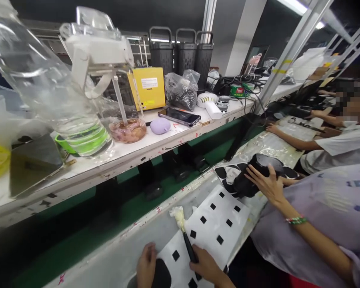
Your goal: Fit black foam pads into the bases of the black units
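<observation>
My right hand (206, 265) is closed round the black handle of a brush (188, 244), whose pale, cream-coated head points away from me. Under the brush lies a white sheet (211, 236) with rows of small black squares. At the sheet's near left corner, my left hand (146, 266) has its fingers curled together; whatever they may hold is hidden. Beside that hand is a dark rounded piece (162, 274), partly cut off by the frame's lower edge.
A co-worker's hand (268, 186) rests on a black moulded item (252, 176) just beyond the sheet. Above, a white shelf (123, 158) carries a water bottle (78, 108), a phone (180, 116), a yellow box (148, 88) and a small fan (208, 102). A metal post (283, 68) rises beyond.
</observation>
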The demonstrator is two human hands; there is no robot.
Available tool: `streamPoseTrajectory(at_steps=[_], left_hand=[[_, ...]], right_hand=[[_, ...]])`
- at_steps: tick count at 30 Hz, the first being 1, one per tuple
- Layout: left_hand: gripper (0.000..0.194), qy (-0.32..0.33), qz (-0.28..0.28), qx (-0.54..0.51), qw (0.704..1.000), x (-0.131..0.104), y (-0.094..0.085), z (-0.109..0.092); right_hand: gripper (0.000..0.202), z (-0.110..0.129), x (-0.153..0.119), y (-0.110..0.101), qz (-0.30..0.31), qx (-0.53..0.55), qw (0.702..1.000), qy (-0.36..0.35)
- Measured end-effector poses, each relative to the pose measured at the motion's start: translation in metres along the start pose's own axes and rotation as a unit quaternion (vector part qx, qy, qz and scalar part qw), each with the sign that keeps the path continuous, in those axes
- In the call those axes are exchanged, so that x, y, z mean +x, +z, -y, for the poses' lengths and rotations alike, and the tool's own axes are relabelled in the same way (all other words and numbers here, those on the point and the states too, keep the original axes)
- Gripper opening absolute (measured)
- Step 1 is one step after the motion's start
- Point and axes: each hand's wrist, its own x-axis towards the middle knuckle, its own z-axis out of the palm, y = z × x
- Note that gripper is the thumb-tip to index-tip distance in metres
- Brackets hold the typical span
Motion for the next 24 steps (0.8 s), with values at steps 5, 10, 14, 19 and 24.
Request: streamPoseTrajectory(at_steps=[5, 10, 14, 19, 24], left_hand=[[0.056, -0.032, 0.018, -0.012, 0.999, -0.031, 0.000, -0.022], [0.051, 0.002, 0.098, 0.072, 0.993, -0.061, 0.040, -0.051], [0.050, 0.019, 0.132, 0.105, 0.985, -0.061, 0.049, -0.054], [0.037, 0.020, 0.116, 0.063, 0.991, -0.053, 0.017, -0.045], [0.039, 0.008, 0.058, -0.012, 0.998, -0.041, -0.031, -0.028]], right_hand=[[0.028, 0.031, -0.013, 0.078, 0.050, 0.013, 0.999, -0.010], [0.067, 0.009, -0.004, 0.078, -0.086, -0.073, 0.985, 0.130], [0.092, -0.014, -0.006, 0.078, -0.123, -0.117, 0.962, 0.213], [0.054, -0.008, -0.015, 0.060, -0.108, -0.118, 0.973, 0.165], [0.038, 0.021, -0.062, -0.005, -0.061, -0.066, 0.993, 0.074]])
